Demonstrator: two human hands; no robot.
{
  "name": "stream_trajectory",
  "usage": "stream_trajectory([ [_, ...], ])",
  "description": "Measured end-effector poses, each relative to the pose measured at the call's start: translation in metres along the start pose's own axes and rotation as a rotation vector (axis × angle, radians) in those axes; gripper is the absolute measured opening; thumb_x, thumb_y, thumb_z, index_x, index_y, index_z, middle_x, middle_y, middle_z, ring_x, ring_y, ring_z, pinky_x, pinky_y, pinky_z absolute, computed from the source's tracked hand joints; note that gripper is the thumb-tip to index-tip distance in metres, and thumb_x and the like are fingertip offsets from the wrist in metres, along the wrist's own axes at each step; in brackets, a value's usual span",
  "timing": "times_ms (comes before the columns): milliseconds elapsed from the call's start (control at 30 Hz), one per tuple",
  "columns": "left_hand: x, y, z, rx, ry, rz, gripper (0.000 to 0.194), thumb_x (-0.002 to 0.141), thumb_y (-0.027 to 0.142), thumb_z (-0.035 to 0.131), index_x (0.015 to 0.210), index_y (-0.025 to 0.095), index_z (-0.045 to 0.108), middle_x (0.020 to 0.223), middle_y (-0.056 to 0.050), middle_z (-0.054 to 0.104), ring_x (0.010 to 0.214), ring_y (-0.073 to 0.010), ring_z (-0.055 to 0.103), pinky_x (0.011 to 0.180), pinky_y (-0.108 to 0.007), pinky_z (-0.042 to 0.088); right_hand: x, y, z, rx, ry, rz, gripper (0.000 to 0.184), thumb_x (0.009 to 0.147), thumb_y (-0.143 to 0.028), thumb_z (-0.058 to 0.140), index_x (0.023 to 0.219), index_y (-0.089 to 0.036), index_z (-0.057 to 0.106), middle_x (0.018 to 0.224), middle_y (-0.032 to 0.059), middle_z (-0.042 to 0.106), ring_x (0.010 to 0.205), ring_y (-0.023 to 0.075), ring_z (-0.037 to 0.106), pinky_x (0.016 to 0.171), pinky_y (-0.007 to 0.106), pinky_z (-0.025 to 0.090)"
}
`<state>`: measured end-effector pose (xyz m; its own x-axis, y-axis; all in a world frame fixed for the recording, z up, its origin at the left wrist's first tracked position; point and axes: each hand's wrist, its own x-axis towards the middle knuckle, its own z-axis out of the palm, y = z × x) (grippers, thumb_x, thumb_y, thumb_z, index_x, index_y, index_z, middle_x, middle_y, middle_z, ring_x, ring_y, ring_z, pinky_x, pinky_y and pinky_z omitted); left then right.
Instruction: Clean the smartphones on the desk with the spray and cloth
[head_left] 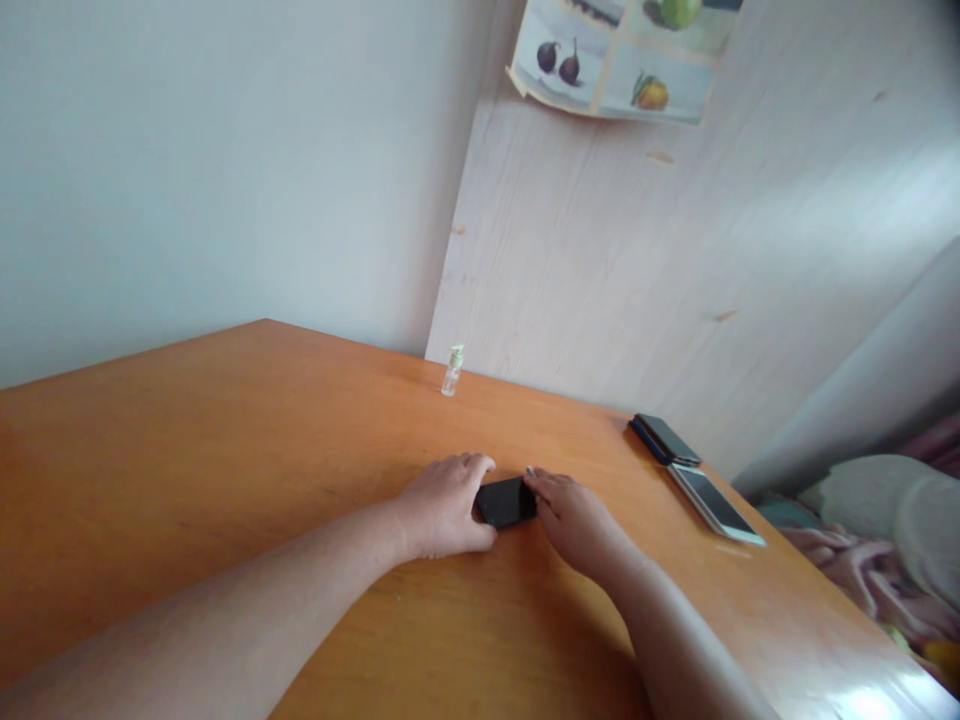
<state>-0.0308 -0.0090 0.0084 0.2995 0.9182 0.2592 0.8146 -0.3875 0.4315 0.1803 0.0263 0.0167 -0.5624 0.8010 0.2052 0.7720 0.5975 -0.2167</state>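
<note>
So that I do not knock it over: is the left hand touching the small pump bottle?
Apart. The head view shows bare tabletop between the left hand and the pump bottle beyond it.

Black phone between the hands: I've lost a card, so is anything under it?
No card shows past the visible edges of the black phone. What lies between it and the table is covered, so I can't tell.
</note>
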Motion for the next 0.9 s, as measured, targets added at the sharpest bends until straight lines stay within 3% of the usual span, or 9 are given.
stream_trajectory([
  [267,0.001,-0.002,0.004,-0.028,0.019,-0.005,0.068,0.062,0.031,0.067,0.126,0.017,0.045,0.120,-0.014,0.063,0.108,-0.0295,0.061,0.090,-0.037,0.049,-0.007,-0.043,-0.003,0.243,-0.135,-0.311,0.062,0.082,-0.004,0.039,0.137,-0.028,0.052,0.149,0.0034,0.044,0.137,0.0222,0.040,0.116,0.049,0.024],
  [500,0.001,0.000,0.003,-0.021,0.019,-0.030,0.076,0.062,0.034,0.068,0.131,0.017,0.041,0.115,-0.012,0.065,0.102,-0.0291,0.064,0.086,-0.036,0.050,0.004,0.000,0.005,0.056,-0.079,0.033,0.056,0.082,-0.006,0.037,0.136,-0.013,0.053,0.145,0.0158,0.048,0.137,0.0274,0.040,0.114,0.058,0.020],
  [733,0.002,0.000,0.002,-0.034,0.017,-0.041,0.083,0.063,0.030,0.066,0.138,0.015,0.034,0.121,-0.014,0.064,0.110,-0.0306,0.062,0.090,-0.037,0.049,-0.003,-0.038,0.002,0.185,-0.095,-0.291,0.054,0.086,-0.008,0.039,0.135,-0.025,0.054,0.145,0.0061,0.049,0.133,0.0215,0.045,0.115,0.045,0.025],
  [800,0.002,0.001,0.002,-0.037,0.017,-0.045,0.083,0.063,0.030,0.067,0.138,0.016,0.034,0.121,-0.013,0.064,0.111,-0.0305,0.062,0.091,-0.037,0.048,0.000,-0.029,0.004,0.153,-0.084,-0.228,0.055,0.085,-0.007,0.039,0.135,-0.022,0.054,0.144,0.0078,0.050,0.133,0.0221,0.045,0.115,0.046,0.025],
  [900,0.002,0.001,0.002,-0.042,0.007,-0.052,0.084,0.062,0.032,0.069,0.138,0.017,0.035,0.118,-0.012,0.064,0.108,-0.0301,0.062,0.090,-0.037,0.048,0.005,-0.001,0.009,0.061,-0.052,0.007,0.053,0.085,-0.008,0.038,0.134,-0.014,0.054,0.144,0.0147,0.050,0.135,0.0259,0.043,0.114,0.050,0.026],
])
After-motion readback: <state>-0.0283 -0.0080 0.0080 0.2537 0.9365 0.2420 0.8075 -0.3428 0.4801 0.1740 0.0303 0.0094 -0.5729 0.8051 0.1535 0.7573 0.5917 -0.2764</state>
